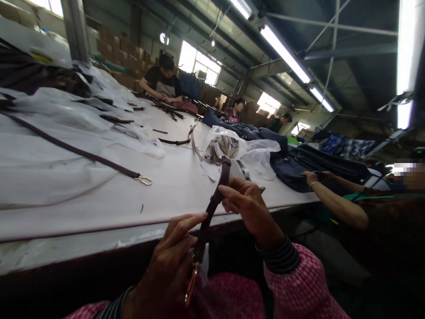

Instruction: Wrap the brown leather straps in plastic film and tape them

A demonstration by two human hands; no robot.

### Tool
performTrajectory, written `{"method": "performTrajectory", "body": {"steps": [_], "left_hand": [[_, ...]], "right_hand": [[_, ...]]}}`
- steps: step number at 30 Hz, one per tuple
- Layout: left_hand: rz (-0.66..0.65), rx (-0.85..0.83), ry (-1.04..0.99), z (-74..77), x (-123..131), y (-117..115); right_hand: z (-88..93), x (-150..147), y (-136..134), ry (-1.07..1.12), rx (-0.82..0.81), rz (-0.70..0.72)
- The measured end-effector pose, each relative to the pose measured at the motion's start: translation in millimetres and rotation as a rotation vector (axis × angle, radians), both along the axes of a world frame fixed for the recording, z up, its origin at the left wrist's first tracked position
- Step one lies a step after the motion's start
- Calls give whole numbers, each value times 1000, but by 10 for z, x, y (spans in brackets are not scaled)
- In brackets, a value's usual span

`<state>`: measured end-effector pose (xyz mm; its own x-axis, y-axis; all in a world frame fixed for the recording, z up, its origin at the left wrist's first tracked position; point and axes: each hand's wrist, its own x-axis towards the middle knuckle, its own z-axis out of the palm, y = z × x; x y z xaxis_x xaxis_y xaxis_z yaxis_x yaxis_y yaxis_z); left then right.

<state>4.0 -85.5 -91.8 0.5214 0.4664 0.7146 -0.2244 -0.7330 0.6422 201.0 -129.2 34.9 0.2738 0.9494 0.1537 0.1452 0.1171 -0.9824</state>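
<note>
Item: one dark brown leather strap [208,221], held just above the front edge of the counter [186,188], with a gold swivel clasp [191,283] fitted at its lower end; no clasp can be made out at its upper end.

Left hand [168,261]: curled around the strap's lower part, pinching it above the clasp. Right hand [247,208]: pinching the upper part, fingers pressed together.

On the counter: a longer brown strap [76,150] with its clasp attached, lying at the left; shorter dark straps [169,141] scattered further along; a clear plastic bag [222,146] of bundled strap pieces, centre; folded navy fabric [295,168] along the far right side.

Beyond the counter: stacked cardboard boxes [116,53]. Nearby: a co-worker's bare forearm [335,199] at the right, resting on the fabric, and a seated co-worker [162,82] across the counter, handling straps — more straps remain loose than bagged.
</note>
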Motion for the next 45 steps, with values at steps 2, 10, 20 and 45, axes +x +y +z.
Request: {"method": "performTrajectory", "body": {"steps": [2, 10, 20, 45], "left_hand": [[50, -13, -34, 48, 6, -4], [-152, -587, 108, 71, -18, -12], [-414, -1258, 119, -135, 131, -30], [-268, -1122, 139, -117, 188, -141]], "right_hand": [[140, -53, 31, -49, 32, 7], [180, -131, 133, 259, 44, -43], [613, -24, 44, 97, 256, -172], [446, 95, 1, 75, 213, -177]]}}
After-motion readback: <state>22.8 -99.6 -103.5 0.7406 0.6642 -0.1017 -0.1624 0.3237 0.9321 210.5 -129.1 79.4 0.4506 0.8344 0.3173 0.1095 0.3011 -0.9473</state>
